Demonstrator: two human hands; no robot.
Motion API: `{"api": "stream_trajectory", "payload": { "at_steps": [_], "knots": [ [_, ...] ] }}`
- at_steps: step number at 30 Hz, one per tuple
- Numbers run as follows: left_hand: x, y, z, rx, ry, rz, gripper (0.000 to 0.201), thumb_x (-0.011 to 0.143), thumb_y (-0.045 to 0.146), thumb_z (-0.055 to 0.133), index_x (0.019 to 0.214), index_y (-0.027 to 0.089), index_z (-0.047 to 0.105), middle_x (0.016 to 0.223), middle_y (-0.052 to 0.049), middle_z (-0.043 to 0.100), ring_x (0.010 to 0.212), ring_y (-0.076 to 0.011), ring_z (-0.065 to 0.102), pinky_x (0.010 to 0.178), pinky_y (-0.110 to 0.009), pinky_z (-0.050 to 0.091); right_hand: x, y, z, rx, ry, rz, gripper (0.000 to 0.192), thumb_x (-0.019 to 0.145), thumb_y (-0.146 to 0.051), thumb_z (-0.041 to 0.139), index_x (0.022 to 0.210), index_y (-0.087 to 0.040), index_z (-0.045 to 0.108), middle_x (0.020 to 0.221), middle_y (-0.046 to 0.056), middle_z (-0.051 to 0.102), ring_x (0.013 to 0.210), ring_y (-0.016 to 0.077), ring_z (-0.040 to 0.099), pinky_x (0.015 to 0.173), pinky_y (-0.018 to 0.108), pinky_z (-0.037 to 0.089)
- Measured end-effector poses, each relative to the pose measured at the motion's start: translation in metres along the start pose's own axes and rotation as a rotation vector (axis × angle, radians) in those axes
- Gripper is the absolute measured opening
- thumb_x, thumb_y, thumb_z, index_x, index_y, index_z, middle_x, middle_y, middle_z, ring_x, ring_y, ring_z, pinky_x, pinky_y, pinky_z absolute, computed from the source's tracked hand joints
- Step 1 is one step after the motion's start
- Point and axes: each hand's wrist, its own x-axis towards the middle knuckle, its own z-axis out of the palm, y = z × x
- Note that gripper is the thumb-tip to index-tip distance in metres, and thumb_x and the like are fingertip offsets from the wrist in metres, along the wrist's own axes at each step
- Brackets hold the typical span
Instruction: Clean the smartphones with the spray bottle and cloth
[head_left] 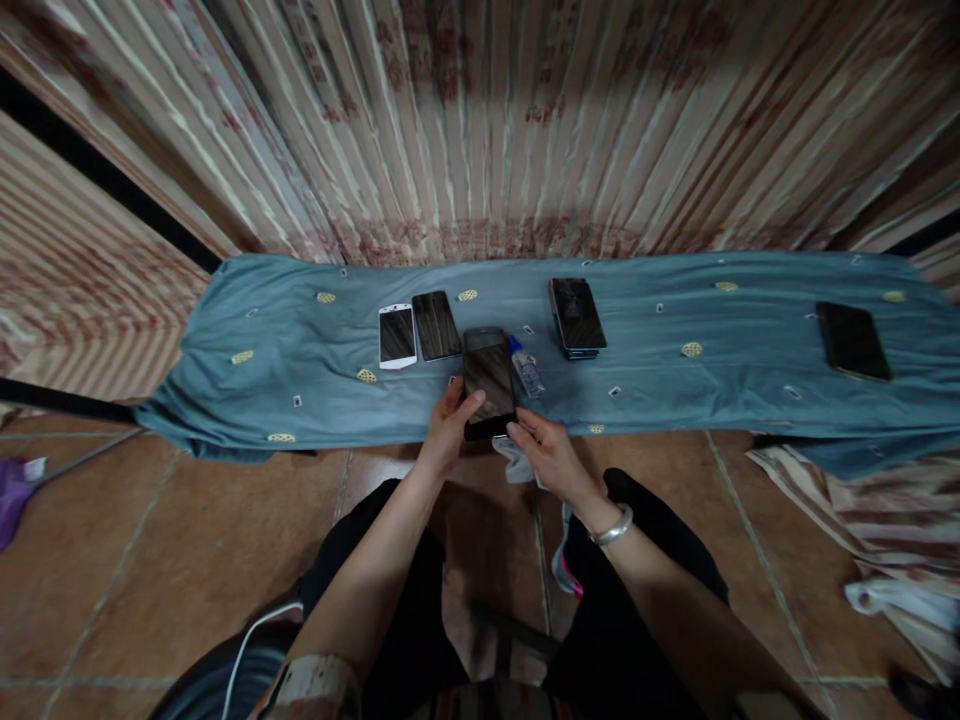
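My left hand (448, 425) grips a black smartphone (489, 370) by its lower left side, the thumb lying on the dark screen. At the phone's lower right corner, the fingers of my right hand (551, 452) are closed on its edge. A whitish cloth or tissue (514, 462) hangs under the phone by my right hand. Just right of the phone lies a small clear bottle with a blue cap (527, 368). Left of it rest a white smartphone (397, 336) and a dark smartphone (436, 326), side by side.
A stack of dark phones (577, 316) sits right of centre on the blue cloth-covered table (720, 390). Another dark phone or small tablet (853, 341) lies far right. Striped curtains (480, 130) hang behind. Below are my knees and a tiled floor (225, 520).
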Motion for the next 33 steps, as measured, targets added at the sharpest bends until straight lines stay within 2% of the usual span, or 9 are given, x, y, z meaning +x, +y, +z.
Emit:
{"api": "stream_trajectory", "payload": {
  "at_steps": [4, 8, 11, 16, 20, 26, 29, 33],
  "knots": [
    [0.004, -0.004, -0.002, 0.027, 0.031, -0.026, 0.055, 0.062, 0.038, 0.083, 0.112, 0.018, 0.069, 0.137, -0.01, 0.065, 0.136, -0.0297, 0.051, 0.116, -0.041, 0.036, 0.004, 0.002, -0.001, 0.164, 0.065, 0.107, 0.047, 0.076, -0.064, 0.072, 0.096, -0.022, 0.072, 0.089, 0.002, 0.075, 0.083, 0.0174, 0.07, 0.08, 0.031, 0.055],
    [0.008, -0.007, -0.005, 0.054, 0.092, -0.058, 0.06, 0.069, 0.027, 0.077, 0.126, 0.017, 0.062, 0.151, -0.012, 0.052, 0.144, -0.0258, 0.043, 0.12, -0.037, 0.031, 0.007, 0.009, -0.004, 0.29, 0.147, 0.24, 0.049, 0.065, -0.063, 0.082, 0.087, -0.02, 0.07, 0.076, 0.0, 0.073, 0.072, 0.0153, 0.067, 0.069, 0.027, 0.052],
    [0.01, -0.009, -0.008, 0.075, 0.079, -0.067, 0.061, 0.075, 0.024, 0.073, 0.133, 0.015, 0.057, 0.155, -0.014, 0.046, 0.146, -0.0243, 0.04, 0.12, -0.035, 0.031, 0.009, 0.012, -0.006, 0.327, 0.214, 0.282, 0.05, 0.061, -0.06, 0.085, 0.085, -0.019, 0.068, 0.072, 0.0, 0.071, 0.067, 0.0148, 0.066, 0.064, 0.025, 0.049],
    [0.011, -0.012, -0.013, 0.14, 0.077, -0.06, 0.055, 0.082, 0.023, 0.068, 0.135, 0.018, 0.057, 0.156, -0.009, 0.046, 0.147, -0.0224, 0.039, 0.121, -0.034, 0.031, 0.016, 0.014, -0.003, 0.397, 0.257, 0.31, 0.052, 0.054, -0.057, 0.089, 0.085, -0.02, 0.068, 0.069, -0.002, 0.07, 0.064, 0.0132, 0.066, 0.062, 0.024, 0.049],
    [0.008, -0.011, -0.015, 0.212, 0.069, -0.06, 0.052, 0.088, 0.027, 0.062, 0.138, 0.017, 0.056, 0.154, -0.009, 0.048, 0.146, -0.0228, 0.04, 0.122, -0.036, 0.029, 0.021, 0.019, -0.001, 0.37, 0.239, 0.277, 0.048, 0.061, -0.055, 0.086, 0.088, -0.019, 0.068, 0.071, -0.001, 0.072, 0.065, 0.0147, 0.069, 0.062, 0.025, 0.051],
    [0.005, -0.011, -0.014, 0.317, 0.002, -0.015, 0.062, 0.087, 0.027, 0.06, 0.146, 0.013, 0.047, 0.157, -0.011, 0.043, 0.15, -0.0216, 0.031, 0.125, -0.035, 0.022, 0.028, 0.022, -0.003, 0.384, 0.234, 0.258, 0.05, 0.062, -0.054, 0.087, 0.093, -0.019, 0.071, 0.075, 0.0, 0.075, 0.068, 0.0152, 0.071, 0.067, 0.026, 0.055],
    [0.005, -0.014, -0.015, 0.343, -0.019, -0.007, 0.064, 0.087, 0.03, 0.06, 0.147, 0.015, 0.045, 0.158, -0.01, 0.041, 0.152, -0.0219, 0.027, 0.125, -0.037, 0.02, 0.032, 0.021, -0.002, 0.423, 0.224, 0.246, 0.048, 0.063, -0.054, 0.087, 0.093, -0.02, 0.071, 0.077, 0.0, 0.076, 0.07, 0.0158, 0.071, 0.072, 0.028, 0.056],
    [0.005, -0.018, -0.018, 0.353, -0.055, 0.028, 0.068, 0.086, 0.035, 0.063, 0.149, 0.019, 0.043, 0.16, -0.008, 0.039, 0.153, -0.0232, 0.024, 0.126, -0.04, 0.019, 0.039, 0.025, 0.003, 0.443, 0.29, 0.241, 0.049, 0.059, -0.054, 0.089, 0.089, -0.02, 0.07, 0.078, 0.0, 0.075, 0.07, 0.0151, 0.07, 0.071, 0.028, 0.056]
  ]
}}
